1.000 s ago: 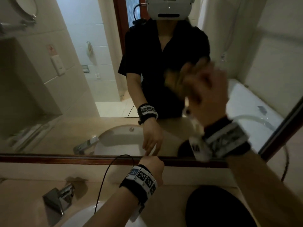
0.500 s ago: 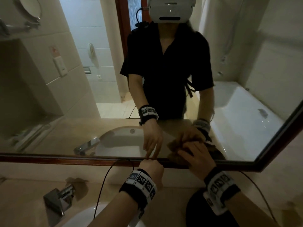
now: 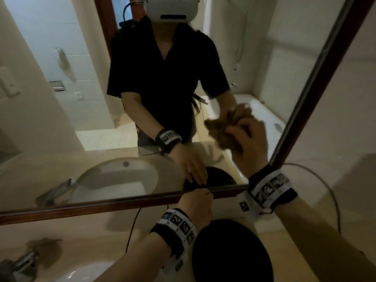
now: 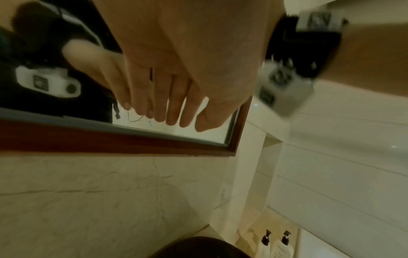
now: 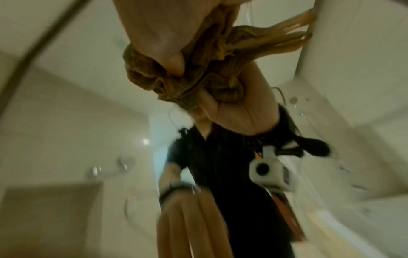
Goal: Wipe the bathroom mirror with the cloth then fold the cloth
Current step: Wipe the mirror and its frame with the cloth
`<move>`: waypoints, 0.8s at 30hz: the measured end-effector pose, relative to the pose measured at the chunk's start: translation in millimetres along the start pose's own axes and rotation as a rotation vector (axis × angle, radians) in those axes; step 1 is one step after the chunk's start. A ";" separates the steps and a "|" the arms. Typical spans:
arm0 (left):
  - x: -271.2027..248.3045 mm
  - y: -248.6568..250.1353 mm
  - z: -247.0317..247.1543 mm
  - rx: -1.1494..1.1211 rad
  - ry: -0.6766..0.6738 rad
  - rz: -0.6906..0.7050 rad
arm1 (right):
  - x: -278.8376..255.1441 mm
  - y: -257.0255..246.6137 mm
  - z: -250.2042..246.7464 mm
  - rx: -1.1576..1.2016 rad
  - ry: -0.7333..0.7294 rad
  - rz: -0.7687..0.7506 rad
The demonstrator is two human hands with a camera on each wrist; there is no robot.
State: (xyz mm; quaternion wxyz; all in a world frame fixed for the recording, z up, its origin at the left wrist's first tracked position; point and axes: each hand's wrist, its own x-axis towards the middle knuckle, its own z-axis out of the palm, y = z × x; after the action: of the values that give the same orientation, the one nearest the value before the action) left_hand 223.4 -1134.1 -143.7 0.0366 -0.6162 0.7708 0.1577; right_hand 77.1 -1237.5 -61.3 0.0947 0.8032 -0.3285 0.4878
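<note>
A big wall mirror (image 3: 61, 98) in a dark wood frame (image 3: 114, 202) fills the head view. My right hand (image 3: 247, 139) grips a bunched brown cloth (image 3: 222, 133) and presses it on the glass near the mirror's right edge. In the right wrist view the crumpled cloth (image 5: 181, 83) sits between my fingers and the glass. My left hand (image 3: 198, 200) rests with straight fingers against the glass at the bottom frame. The left wrist view shows those flat fingers (image 4: 172, 104) at the mirror's lower right corner (image 4: 234, 148).
A white sink (image 3: 91, 271) and chrome tap (image 3: 22, 261) lie at lower left on the beige counter (image 3: 101, 231). A round black object (image 3: 232, 253) sits on the counter under my arms. Two pump bottles (image 4: 276, 244) stand to the right.
My right hand with the cloth swept down to the mirror's bottom edge half a second ago, then rose and went right toward the side frame. The left hand stayed at the bottom frame.
</note>
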 end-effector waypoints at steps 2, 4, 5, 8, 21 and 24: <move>13.7 3.2 3.3 0.006 -0.042 0.054 | -54.5 16.0 17.8 -0.075 -0.172 -0.109; 20.1 2.3 9.0 0.006 -0.080 0.067 | -86.8 29.5 18.7 -0.121 -0.341 -0.198; 21.6 0.5 13.0 -0.002 -0.079 0.070 | -87.4 33.4 11.5 -0.108 -0.401 -0.146; 26.8 -9.6 24.7 -0.078 -0.017 0.082 | -47.3 46.4 -24.1 -0.092 -0.264 0.106; 44.0 -5.1 31.1 -0.248 0.109 -0.026 | -59.1 58.9 -7.9 -0.001 0.312 0.244; 43.4 -5.5 34.1 -0.255 0.133 -0.004 | -143.9 62.1 28.4 -0.071 0.021 0.394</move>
State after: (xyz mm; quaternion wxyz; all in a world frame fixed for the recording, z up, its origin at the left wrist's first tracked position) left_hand 213.6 -1166.1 -188.0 -0.0928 -0.6266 0.7439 0.2131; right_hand 14.7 -1235.8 -207.8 0.0290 0.7145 -0.4954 0.4932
